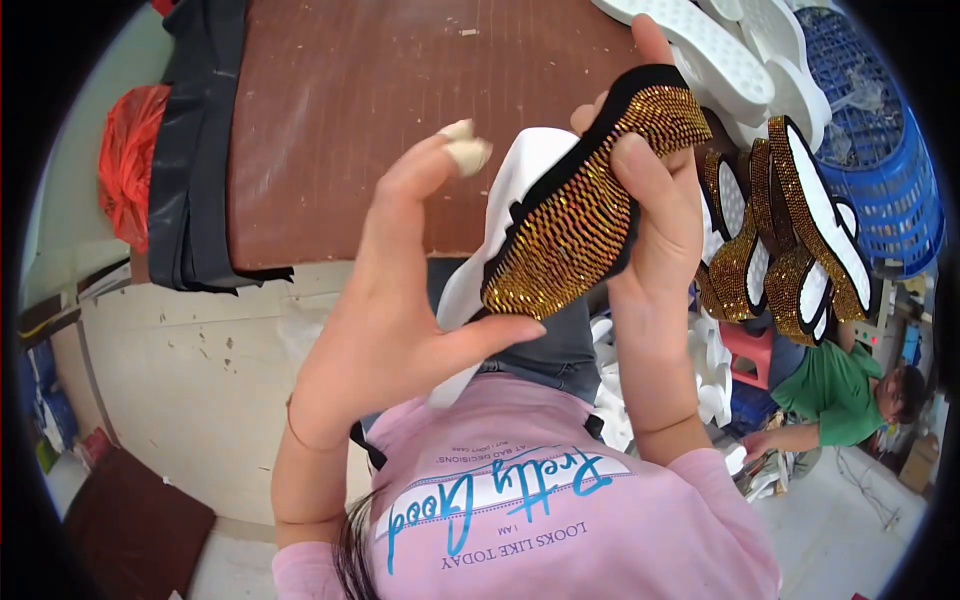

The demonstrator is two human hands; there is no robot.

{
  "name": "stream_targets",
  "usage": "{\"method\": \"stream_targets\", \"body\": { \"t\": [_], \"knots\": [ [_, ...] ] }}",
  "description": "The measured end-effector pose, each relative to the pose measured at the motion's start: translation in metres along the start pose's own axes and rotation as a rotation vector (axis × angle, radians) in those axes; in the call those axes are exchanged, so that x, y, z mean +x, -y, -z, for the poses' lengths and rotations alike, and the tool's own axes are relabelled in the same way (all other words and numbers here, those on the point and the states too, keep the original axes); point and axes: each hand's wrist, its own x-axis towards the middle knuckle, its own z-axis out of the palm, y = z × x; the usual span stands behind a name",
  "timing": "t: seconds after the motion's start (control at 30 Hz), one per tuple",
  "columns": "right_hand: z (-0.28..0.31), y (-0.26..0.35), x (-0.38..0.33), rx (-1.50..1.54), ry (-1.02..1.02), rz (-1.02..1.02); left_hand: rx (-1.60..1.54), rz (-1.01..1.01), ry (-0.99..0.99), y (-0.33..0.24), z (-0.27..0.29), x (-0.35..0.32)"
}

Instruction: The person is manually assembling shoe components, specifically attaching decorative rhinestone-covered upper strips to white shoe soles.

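Note:
A sandal upper (565,225) covered in rows of gold rhinestones, edged in black, is held up in front of my chest. My right hand (660,190) is closed around its upper right end, with the thumb pressed on the rhinestones. A smooth white sole-like piece (535,150) shows behind the upper's left edge; whether the two are joined, I cannot tell. My left hand (395,270) is beside the upper's lower left end, its fingers raised and spread from the thumb. The thumb tip lies at the upper's lower edge. Pale covers (467,150) sit on the fingertips.
A brown table (400,90) lies ahead, with black strips (200,150) and a red plastic bag (132,165) at its left. To the right are several gold-studded sandals (790,230), white soles (705,55) and a blue basket (890,180). A person in green (835,390) sits beyond.

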Motion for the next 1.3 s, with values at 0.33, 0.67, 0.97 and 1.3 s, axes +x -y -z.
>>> {"method": "stream_targets", "body": {
  "t": [0.33,0.67,0.97,1.3],
  "knots": [
    [0.011,0.028,0.033,-0.284,0.053,0.233,-0.376,0.369,0.170,-0.004,0.046,0.046],
    [0.024,0.076,0.065,-0.822,0.038,-0.150,-0.111,0.188,0.304,0.027,0.073,0.051],
    [0.112,0.074,0.170,-0.653,0.119,-0.107,-0.153,0.170,0.163,0.033,0.084,0.059],
    [-0.006,-0.039,0.058,0.137,-0.377,-0.604,-0.098,0.364,0.030,0.059,0.105,0.062]
  ]
}}
